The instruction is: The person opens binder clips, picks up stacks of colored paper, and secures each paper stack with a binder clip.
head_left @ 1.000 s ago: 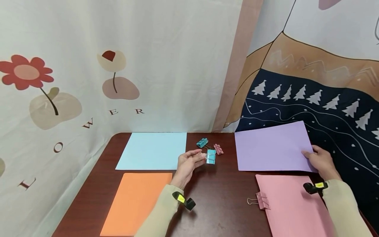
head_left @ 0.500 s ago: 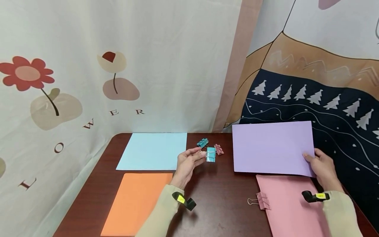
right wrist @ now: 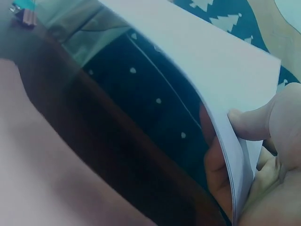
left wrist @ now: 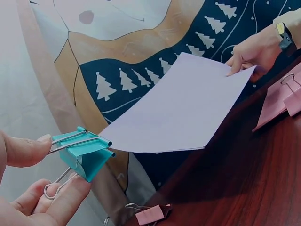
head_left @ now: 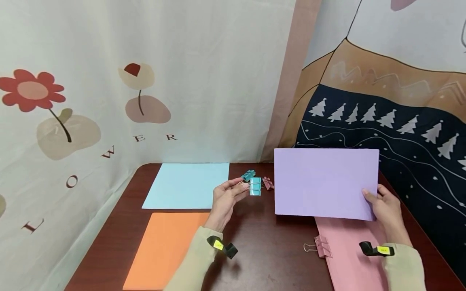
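Between thumb and fingers my left hand pinches the wire handles of a teal binder clip, held above the table. In the left wrist view the mouth of this clip faces the purple paper. My right hand grips the lower right corner of the purple paper, thumb in front and fingers behind. In the right wrist view the edge of the paper shows more than one sheet. The paper is raised off the table and tilted up, its left edge a short way right of the clip.
Pink paper with a pink binder clip on its left edge lies at the front right. Blue paper and orange paper lie on the left. Behind my left hand rest another teal clip and a pink clip.
My right hand has lifted the purple paper off the table and brought it left and nearer, over the top of the pink paper. My left hand with the teal clip has risen slightly.
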`<state>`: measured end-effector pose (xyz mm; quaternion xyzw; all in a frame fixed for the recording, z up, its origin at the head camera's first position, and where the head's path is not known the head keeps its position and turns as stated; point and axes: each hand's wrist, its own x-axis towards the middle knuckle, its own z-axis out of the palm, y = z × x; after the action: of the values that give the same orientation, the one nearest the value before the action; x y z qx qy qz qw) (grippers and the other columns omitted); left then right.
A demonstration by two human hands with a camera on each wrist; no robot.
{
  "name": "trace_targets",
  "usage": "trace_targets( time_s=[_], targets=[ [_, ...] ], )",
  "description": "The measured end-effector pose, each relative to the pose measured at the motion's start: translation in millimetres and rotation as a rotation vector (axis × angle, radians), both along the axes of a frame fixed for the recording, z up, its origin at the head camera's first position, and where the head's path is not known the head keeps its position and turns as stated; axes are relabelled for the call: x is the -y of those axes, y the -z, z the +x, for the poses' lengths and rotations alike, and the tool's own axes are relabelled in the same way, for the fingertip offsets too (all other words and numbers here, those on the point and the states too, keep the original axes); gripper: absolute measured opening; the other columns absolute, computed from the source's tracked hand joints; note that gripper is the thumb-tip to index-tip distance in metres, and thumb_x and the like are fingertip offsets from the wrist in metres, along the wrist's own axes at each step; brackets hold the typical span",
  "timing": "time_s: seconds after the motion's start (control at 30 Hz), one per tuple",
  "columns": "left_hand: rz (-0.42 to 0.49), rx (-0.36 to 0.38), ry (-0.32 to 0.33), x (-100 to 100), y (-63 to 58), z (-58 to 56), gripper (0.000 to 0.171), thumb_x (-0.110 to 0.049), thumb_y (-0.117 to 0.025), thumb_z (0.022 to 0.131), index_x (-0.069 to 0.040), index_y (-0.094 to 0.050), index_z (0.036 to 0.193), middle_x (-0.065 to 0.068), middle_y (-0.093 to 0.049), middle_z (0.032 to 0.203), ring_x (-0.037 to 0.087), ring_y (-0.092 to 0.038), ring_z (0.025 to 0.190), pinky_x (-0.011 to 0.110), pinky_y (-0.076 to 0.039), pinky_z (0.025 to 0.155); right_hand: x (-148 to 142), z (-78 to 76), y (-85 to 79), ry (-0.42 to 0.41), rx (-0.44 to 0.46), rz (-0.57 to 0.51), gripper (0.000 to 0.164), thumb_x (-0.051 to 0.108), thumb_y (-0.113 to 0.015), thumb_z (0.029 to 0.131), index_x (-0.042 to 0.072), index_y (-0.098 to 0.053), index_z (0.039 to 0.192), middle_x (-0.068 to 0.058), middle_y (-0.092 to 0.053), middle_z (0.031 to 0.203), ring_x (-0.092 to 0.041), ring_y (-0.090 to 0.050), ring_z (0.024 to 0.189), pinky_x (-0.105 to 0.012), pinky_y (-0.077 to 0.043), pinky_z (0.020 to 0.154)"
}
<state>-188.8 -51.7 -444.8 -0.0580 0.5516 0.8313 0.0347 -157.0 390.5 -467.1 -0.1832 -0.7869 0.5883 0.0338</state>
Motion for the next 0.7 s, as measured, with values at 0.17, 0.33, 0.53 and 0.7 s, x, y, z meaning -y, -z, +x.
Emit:
trace_targets(
  time_s=[0.17,0.33,0.53,0.7],
  targets=[
    [0.006,-0.001,-0.016,3.4,-1.3,0.0,0.034,0.002,-0.074,0.090,0.009,-0.066,0.122,0.007,-0.074,0.091,0.016,-0.075,0.083,0.037,-0.062,0.085,11.9,0.3,-2.7,0.003,-0.036,-0.046,0.033,0.044,-0.061,0.102,0.030,-0.054,0.131,0.035,-0.064,0.083,0.005,-0.066,0.074,-0.020,-0.056,0.061],
    [0.025,-0.012,-0.042,7.5,-3.3,-0.7,0.035,0.004,-0.074,0.088,0.011,-0.066,0.121,0.009,-0.076,0.091,0.015,-0.076,0.082,0.042,-0.061,0.089,19.6,0.0,-5.7,-0.011,-0.069,-0.132,0.035,0.039,-0.063,0.101,0.029,-0.054,0.133,0.033,-0.066,0.086,0.005,-0.066,0.077,-0.018,-0.056,0.062],
    [0.016,-0.008,-0.042,9.5,-6.4,-0.1,0.040,0.003,-0.075,0.089,0.011,-0.064,0.127,0.008,-0.074,0.091,0.013,-0.075,0.084,0.036,-0.062,0.085,24.8,0.9,-10.6,-0.022,-0.123,-0.253,0.029,0.033,-0.068,0.100,0.030,-0.057,0.127,0.028,-0.071,0.087,0.003,-0.069,0.076,-0.020,-0.056,0.061],
    [0.036,0.000,-0.062,8.4,-7.7,0.0,0.038,0.008,-0.071,0.090,0.013,-0.062,0.127,0.006,-0.077,0.090,0.014,-0.076,0.083,0.036,-0.062,0.083,29.7,0.1,-14.0,-0.020,-0.169,-0.251,0.024,0.029,-0.067,0.100,0.030,-0.059,0.123,0.027,-0.072,0.085,0.003,-0.069,0.074,-0.019,-0.056,0.060]
  ],
)
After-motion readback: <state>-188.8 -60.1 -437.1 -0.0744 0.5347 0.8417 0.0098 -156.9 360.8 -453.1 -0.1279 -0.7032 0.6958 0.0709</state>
